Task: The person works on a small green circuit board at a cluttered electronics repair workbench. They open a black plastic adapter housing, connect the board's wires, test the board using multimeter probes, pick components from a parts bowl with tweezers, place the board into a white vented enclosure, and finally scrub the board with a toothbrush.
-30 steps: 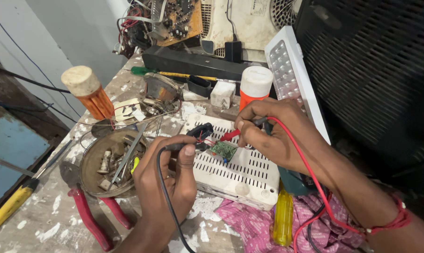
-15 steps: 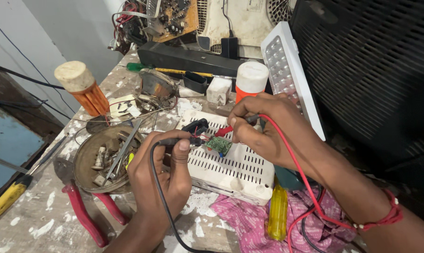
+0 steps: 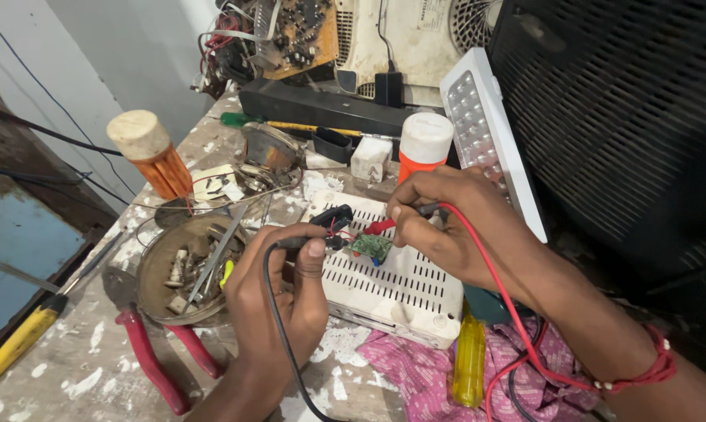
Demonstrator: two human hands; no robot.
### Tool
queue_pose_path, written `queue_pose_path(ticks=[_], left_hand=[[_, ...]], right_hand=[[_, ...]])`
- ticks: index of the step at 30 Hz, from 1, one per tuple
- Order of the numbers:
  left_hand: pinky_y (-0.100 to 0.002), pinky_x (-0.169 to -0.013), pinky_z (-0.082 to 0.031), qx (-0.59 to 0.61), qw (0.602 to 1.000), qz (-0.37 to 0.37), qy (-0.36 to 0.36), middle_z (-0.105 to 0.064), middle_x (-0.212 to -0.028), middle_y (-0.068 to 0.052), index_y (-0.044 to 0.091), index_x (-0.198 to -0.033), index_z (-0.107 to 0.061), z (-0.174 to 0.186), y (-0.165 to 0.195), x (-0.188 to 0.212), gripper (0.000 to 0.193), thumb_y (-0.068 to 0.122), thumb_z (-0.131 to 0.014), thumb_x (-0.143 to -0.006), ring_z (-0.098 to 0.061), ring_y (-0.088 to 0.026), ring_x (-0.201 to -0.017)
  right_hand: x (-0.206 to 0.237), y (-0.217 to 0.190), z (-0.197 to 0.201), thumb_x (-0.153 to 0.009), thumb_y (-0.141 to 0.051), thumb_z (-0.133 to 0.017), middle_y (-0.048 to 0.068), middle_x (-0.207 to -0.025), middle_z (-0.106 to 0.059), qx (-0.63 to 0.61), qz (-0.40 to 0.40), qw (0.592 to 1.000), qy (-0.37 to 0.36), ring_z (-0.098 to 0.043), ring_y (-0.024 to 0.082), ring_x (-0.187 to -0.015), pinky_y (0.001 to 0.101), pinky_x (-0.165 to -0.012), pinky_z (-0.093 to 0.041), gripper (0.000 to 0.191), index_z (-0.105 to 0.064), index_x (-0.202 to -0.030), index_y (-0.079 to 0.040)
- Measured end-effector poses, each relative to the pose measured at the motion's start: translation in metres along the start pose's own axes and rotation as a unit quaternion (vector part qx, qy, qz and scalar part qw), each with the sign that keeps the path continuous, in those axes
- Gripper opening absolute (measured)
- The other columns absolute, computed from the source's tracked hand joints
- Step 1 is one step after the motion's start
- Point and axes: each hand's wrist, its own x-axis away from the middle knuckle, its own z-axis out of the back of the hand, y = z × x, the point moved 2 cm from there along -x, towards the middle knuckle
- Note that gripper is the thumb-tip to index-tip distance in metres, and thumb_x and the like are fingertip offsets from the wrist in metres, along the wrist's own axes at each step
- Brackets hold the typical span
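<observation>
Hands probing a small green circuit board (image 3: 370, 246).
Left hand (image 3: 279, 293) pinches the black probe (image 3: 310, 242); right hand (image 3: 447, 227) pinches the red probe (image 3: 380, 227); both tips meet the board atop a white vented box (image 3: 400, 289).

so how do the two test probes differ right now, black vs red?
The black probe has a black lead running down past the wrist; the red probe has a red lead running back along the forearm. The black probe sits in the left hand, lying nearly level; the red probe is pinched by the right hand, angled down from the other side. Both tips meet at the small green circuit board on the white vented box.
</observation>
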Motion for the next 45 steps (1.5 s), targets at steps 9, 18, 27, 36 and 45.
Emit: queue_pose_path(ticks=[9,18,27,36,45], left_hand=[[-0.026,-0.06,-0.051,-0.004,0.999,0.011,0.048,-0.066,-0.088,-0.009,-0.003,-0.104,-0.068,0.003,0.002,0.002,0.013,0.009,-0.062,-0.103,-0.064,-0.013,-0.069],[-0.03,-0.058,-0.053,-0.029,0.998,0.029,0.054,-0.066,-0.09,-0.012,-0.003,-0.104,-0.067,0.004,-0.001,-0.001,0.012,0.008,-0.061,-0.101,-0.071,-0.017,-0.069],[-0.036,-0.063,-0.053,-0.067,0.995,-0.01,0.068,-0.066,-0.089,-0.014,-0.001,-0.102,-0.07,0.003,-0.001,-0.001,0.009,0.005,-0.065,-0.099,-0.07,-0.028,-0.075],[-0.035,-0.063,-0.054,-0.066,0.996,-0.004,0.055,-0.067,-0.09,-0.014,-0.001,-0.106,-0.071,0.004,-0.002,-0.001,0.012,0.007,-0.066,-0.099,-0.072,-0.027,-0.076],[-0.033,-0.06,-0.054,-0.056,0.997,0.012,0.053,-0.067,-0.089,-0.013,-0.003,-0.106,-0.071,0.004,-0.003,-0.001,0.013,0.006,-0.066,-0.098,-0.071,-0.023,-0.071]], right_hand=[[0.001,-0.005,0.005,-0.088,-0.016,-0.065,0.009,-0.084,-0.075,0.032,-0.038,0.998,0.037,-0.077,0.012,-0.074,0.0289,-0.065,-0.06,0.018,-0.072,-0.093,0.0],[-0.002,0.001,-0.001,-0.09,-0.025,-0.07,0.008,-0.093,-0.076,0.101,0.003,0.994,0.034,-0.073,0.017,-0.087,0.0347,-0.075,-0.055,0.024,-0.076,-0.102,-0.005],[-0.003,0.007,-0.006,-0.09,-0.03,-0.071,0.008,-0.098,-0.076,0.141,0.077,0.986,0.036,-0.071,0.023,-0.097,0.0391,-0.088,-0.05,0.025,-0.077,-0.106,-0.011],[-0.001,0.008,-0.01,-0.092,-0.031,-0.071,0.008,-0.098,-0.072,0.196,0.111,0.973,0.042,-0.063,0.027,-0.101,0.0426,-0.092,-0.044,0.026,-0.077,-0.112,-0.015],[0.0,0.005,-0.011,-0.09,-0.033,-0.072,0.007,-0.091,-0.067,0.209,0.049,0.977,0.016,-0.06,0.025,-0.094,0.0402,-0.086,-0.046,0.029,-0.078,-0.114,-0.019]])
